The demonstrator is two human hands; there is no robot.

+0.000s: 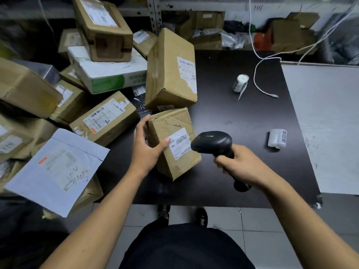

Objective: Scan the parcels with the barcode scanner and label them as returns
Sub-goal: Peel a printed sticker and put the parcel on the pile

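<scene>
A small brown cardboard parcel (174, 133) stands tilted on the black table (242, 123), its white barcode label (179, 143) facing up. My left hand (148, 143) grips the parcel's left side, thumb on top near the label. My right hand (240, 164) holds the handle of a black barcode scanner (212, 142), whose head points at the label from the right, a green light showing on top. Two white label rolls lie on the table: one (277, 138) printed with characters at the right, another (240, 83) farther back.
Many brown parcels (171, 68) and a white mailer (58, 169) are piled on the left. A white and green box (108, 70) sits in the pile. A white cable (260, 74) trails across the table's back. A light-grey surface (326, 123) adjoins the table's right side.
</scene>
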